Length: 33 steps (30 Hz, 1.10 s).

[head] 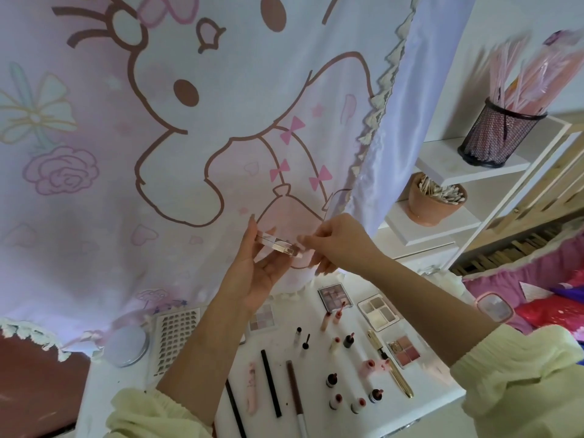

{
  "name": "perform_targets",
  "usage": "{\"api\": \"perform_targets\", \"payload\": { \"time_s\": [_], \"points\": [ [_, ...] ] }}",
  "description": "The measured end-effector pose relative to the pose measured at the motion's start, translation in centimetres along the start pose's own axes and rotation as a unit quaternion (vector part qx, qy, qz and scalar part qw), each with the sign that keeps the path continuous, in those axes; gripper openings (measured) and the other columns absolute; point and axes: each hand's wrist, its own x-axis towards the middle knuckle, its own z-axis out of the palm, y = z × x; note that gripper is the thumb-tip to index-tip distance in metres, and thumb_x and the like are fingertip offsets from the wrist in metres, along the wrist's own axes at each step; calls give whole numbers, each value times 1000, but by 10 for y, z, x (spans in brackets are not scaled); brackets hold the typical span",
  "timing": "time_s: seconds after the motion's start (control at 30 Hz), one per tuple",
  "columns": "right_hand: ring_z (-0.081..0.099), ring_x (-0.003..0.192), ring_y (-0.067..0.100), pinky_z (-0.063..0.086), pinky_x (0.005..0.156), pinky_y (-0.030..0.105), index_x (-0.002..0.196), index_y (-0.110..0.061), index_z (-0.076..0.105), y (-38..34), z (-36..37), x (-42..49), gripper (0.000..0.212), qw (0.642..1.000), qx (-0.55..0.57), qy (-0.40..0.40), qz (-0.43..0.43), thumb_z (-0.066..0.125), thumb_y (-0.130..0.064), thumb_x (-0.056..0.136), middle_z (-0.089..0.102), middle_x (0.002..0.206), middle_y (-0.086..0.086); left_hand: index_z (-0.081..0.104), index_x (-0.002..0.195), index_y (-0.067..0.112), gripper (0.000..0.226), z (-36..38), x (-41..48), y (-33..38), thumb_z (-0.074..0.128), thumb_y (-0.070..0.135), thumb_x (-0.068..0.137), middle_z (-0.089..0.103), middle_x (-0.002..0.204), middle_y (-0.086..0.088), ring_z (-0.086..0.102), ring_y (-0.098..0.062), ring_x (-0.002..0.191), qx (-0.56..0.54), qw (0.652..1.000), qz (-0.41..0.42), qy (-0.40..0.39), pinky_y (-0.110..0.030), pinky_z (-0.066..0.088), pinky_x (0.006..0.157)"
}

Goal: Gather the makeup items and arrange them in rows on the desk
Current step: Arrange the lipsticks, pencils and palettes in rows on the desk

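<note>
Clear flat compact (275,245), thick glassy edges. Left hand (256,273) fingers grip it from 7 o'clock; right hand (342,243) fingers pinch its 3 o'clock corner.

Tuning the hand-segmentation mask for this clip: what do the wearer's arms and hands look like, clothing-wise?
Both arms wear a pale yellow-green knit top. The left sleeve and right sleeve have ribbed, gathered cuffs that end well short of the wrists, leaving the forearms bare. The left hand and right hand are bare: no gloves, rings, watch or bracelets visible.
</note>
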Motion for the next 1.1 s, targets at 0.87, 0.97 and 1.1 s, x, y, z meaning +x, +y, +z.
{"api": "perform_targets", "payload": {
  "time_s": [0.87, 0.97, 1.1],
  "points": [
    [55, 70, 40, 52, 65, 50, 86, -3, 70, -3, 3, 8, 48, 934, -225, -103, -259, 55, -46, 73, 63, 76, 22, 68, 104, 1, 56, 9, -3, 0, 63, 52, 83, 70, 108, -20, 70, -29, 98, 61, 996, -64, 16, -39, 60, 79],
    [49, 60, 32, 49, 57, 44, 74, -26, 69, -6, 5, 4, 11, 927, -246, -89, -269, 61, -33, 72, 59, 63, 11, 63, 116, -2, 67, 9, -2, 0, 66, 53, 78, 69, 112, -20, 69, -29, 100, 57, 996, -69, 8, -37, 60, 76],
    [54, 56, 25, 52, 58, 40, 70, -19, 67, -6, 11, 0, 8, 924, -251, -49, -286, 65, -26, 67, 60, 59, 4, 63, 115, -3, 66, 9, -1, 3, 67, 51, 78, 70, 110, -20, 71, -27, 96, 51, 996, -69, 0, -35, 60, 73]
  ]
}}
